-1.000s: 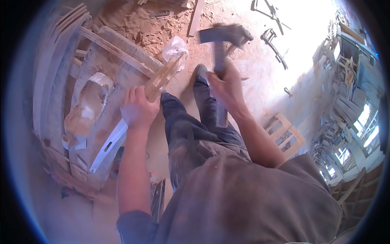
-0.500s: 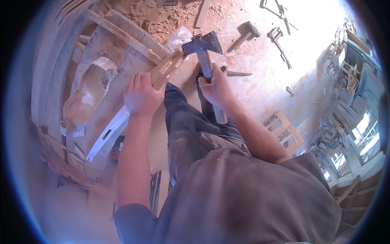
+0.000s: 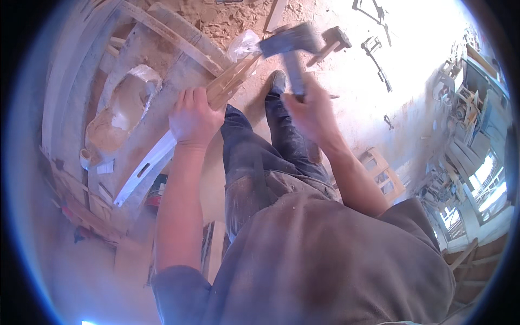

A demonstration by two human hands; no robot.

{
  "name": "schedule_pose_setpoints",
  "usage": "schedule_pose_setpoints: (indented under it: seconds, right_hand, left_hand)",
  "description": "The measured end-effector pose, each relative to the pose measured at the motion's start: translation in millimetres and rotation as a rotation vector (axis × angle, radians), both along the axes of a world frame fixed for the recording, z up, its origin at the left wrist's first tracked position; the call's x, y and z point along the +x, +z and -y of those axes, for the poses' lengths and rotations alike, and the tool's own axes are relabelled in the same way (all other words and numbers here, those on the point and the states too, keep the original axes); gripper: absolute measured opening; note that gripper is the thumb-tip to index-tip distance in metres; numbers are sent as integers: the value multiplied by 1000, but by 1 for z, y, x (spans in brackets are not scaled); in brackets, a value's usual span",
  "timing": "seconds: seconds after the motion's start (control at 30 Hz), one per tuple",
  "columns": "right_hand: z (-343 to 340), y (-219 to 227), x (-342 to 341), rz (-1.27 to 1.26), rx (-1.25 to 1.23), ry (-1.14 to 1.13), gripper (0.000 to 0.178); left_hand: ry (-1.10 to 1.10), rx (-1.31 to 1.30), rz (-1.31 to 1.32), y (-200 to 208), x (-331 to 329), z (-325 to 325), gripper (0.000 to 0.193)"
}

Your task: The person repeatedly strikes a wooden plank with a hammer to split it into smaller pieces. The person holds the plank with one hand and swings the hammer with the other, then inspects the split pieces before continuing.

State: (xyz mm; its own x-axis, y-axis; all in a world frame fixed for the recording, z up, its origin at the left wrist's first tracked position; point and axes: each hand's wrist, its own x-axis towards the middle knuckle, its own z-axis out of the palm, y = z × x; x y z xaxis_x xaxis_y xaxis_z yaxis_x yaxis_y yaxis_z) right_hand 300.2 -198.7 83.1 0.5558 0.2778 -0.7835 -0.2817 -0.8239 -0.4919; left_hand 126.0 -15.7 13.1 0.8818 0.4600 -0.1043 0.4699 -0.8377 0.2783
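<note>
My right hand [image 3: 313, 111] is wrapped around the handle of a hatchet [image 3: 290, 40], raised over my lower legs. Motion blurs its dark metal head, which has a flared blade on the right and a blunt back on the left. Just left of that blunt back is the far end of a pale wooden piece [image 3: 234, 81] with jointed or split strips. My left hand [image 3: 196, 116] grips this wood from above, fingers curled over it. A whitish slotted board [image 3: 145, 169] slants out below the same hand; whether it joins the wood is hidden.
At far left lies a hollow form [image 3: 122, 111] with whitish lining and brown dust. A hammer [image 3: 335, 40], dark metal tools [image 3: 376, 59] and a small wooden frame [image 3: 383, 172] rest on the floor. Shavings [image 3: 216, 19] and a clear plastic bag [image 3: 244, 44] are ahead of my feet.
My right hand has moved the hatchet rightward and upward in the view, off the end of the wooden piece. My left hand keeps its grip on the wood. One shoe now shows below the hatchet.
</note>
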Motion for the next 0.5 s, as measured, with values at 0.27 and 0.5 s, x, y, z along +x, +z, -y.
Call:
schedule_pose_setpoints:
  seconds: [0.27,0.5]
  right_hand:
    - [6,-16,-17,90,-1,294,39]
    - [16,-29,-45,231,145,-33,36]
  left_hand:
    - [-20,0,4,-1,5,-8,40]
    - [6,-16,-6,1,3,-4,44]
